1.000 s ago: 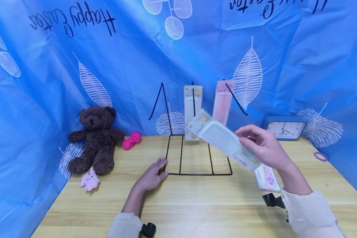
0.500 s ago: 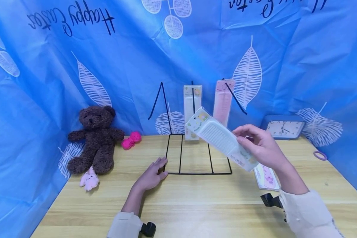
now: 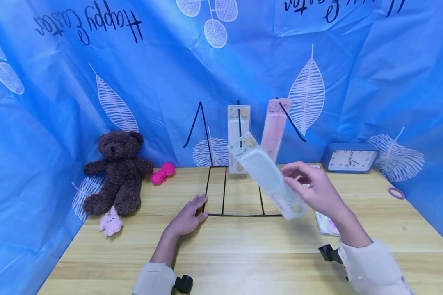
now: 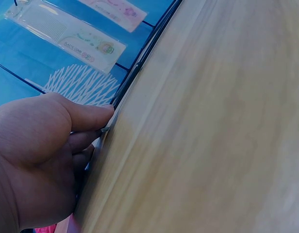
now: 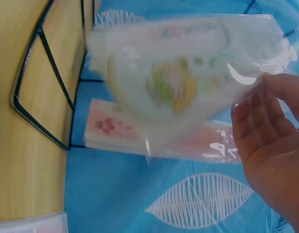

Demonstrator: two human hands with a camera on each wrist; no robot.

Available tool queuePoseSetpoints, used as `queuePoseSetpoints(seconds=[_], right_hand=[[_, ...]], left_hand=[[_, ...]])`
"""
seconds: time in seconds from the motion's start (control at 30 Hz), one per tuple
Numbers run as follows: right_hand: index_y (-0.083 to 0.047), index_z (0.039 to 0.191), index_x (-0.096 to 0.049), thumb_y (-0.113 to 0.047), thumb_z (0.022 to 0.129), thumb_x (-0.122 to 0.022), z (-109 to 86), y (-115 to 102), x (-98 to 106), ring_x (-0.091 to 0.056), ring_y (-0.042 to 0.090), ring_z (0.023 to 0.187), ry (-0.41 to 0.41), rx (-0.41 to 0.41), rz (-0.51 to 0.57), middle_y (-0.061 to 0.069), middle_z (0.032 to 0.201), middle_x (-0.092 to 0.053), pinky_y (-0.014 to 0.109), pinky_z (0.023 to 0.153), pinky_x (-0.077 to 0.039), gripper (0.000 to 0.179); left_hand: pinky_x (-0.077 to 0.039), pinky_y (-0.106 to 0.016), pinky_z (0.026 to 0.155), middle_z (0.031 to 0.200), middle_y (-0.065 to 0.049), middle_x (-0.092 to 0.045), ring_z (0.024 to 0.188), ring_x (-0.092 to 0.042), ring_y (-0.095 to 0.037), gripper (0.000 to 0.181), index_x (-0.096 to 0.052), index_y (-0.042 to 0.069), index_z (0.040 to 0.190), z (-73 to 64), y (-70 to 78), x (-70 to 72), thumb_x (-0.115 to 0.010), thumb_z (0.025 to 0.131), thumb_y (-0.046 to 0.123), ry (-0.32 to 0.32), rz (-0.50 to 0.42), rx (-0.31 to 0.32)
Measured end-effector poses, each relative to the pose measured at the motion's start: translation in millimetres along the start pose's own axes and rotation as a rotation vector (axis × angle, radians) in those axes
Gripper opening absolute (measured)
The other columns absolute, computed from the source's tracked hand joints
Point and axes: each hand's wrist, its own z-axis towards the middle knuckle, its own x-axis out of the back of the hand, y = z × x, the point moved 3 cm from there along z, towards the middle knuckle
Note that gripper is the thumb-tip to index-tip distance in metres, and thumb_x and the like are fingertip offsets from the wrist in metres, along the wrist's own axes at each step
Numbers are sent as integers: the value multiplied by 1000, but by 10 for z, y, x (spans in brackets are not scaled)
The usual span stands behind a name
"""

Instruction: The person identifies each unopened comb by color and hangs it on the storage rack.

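In the head view my right hand (image 3: 313, 188) pinches a packaged pale-green comb (image 3: 266, 172) by its right edge, tilted with its card top up and left. That top overlaps the tip of the middle hook on a black wire display rack (image 3: 243, 215); whether the hook passes through its hole I cannot tell. Another packaged green comb (image 3: 234, 123) hangs behind on this hook. A packaged pink comb (image 3: 275, 127) hangs on the right hook. My left hand (image 3: 186, 217) holds the rack's front left corner, thumb (image 4: 93, 116) against the wire in the left wrist view.
More packaging (image 3: 326, 223) lies on the table beneath my right forearm. A blue clock (image 3: 350, 157) and a purple ring (image 3: 396, 193) are on the right. At left are a brown teddy bear (image 3: 119, 172), a pink bow (image 3: 163, 173) and a small pink plush (image 3: 111, 222). The left hook (image 3: 193, 123) bears nothing.
My right hand has moved left with the packaged green comb, which now stands steeper, its top at the middle hook's tip. My left hand has stayed at the rack's corner.
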Motion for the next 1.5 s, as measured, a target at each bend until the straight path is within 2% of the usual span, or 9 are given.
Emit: queuePoseSetpoints(seconds=[0.1,0.33,0.43,0.57,0.7,0.83,1.07,1.3,1.5], right_hand=[[-6,112,-70,4,92,-71,-7,9,-106,-67,14,84,-4,3,-12,3,100,-73,26,66,-59,23],[-3,110,-68,6,92,-70,-13,102,-334,-66,17,84,2,-59,22,7,101,-71,27,64,-60,21],[0,110,-66,7,92,-68,-6,123,-417,-66,20,83,-3,-88,76,11,101,-70,29,63,-61,19],[3,110,-65,8,94,-65,18,119,-496,-67,24,82,-5,-130,174,17,102,-68,38,63,-63,17],[3,111,-64,6,95,-65,43,96,-542,-68,27,82,3,-159,215,20,107,-68,43,63,-63,17],[2,114,-64,4,96,-65,70,71,-570,-67,28,84,10,-193,225,19,107,-66,40,63,-63,18],[4,114,-65,3,96,-65,136,43,-598,-66,31,83,49,-236,231,18,100,-64,42,63,-63,19],[5,117,-63,-1,97,-65,219,88,-650,-69,30,88,48,-263,240,19,102,-64,35,67,-63,21],[6,117,-62,-1,97,-65,345,134,-678,-69,33,88,48,-276,239,20,103,-62,37,68,-63,21]], left_hand=[[-7,-53,124,160,-22,-33,152,-16,-39,53,-41,-7,151,-2,-7,4,-57,103,8,5,2,1],[-6,-53,124,160,-23,-31,152,-15,-39,53,-40,-8,151,-17,8,5,-57,103,7,-2,-9,-4],[-6,-53,124,160,-23,-31,152,-16,-39,53,-40,-8,151,-14,7,0,-56,103,7,-1,-1,-5],[-7,-53,124,160,-25,-31,152,-16,-39,52,-40,-8,150,-5,9,1,-57,103,7,2,-1,-4],[-7,-53,124,160,-25,-31,152,-17,-40,52,-41,-8,150,-1,11,5,-57,102,6,3,-3,-6],[-7,-53,124,159,-25,-32,152,-17,-40,52,-41,-9,150,2,10,6,-57,102,6,5,-1,-13],[-7,-53,124,160,-24,-31,152,-16,-39,53,-40,-8,151,-6,10,-1,-57,103,6,-2,-2,-10],[-7,-53,124,161,-24,-30,152,-16,-39,53,-40,-7,151,-10,-4,-8,-57,103,7,-4,-6,7],[-7,-52,124,161,-24,-30,152,-16,-39,53,-40,-7,151,5,-11,-6,-57,103,7,-5,2,2]])
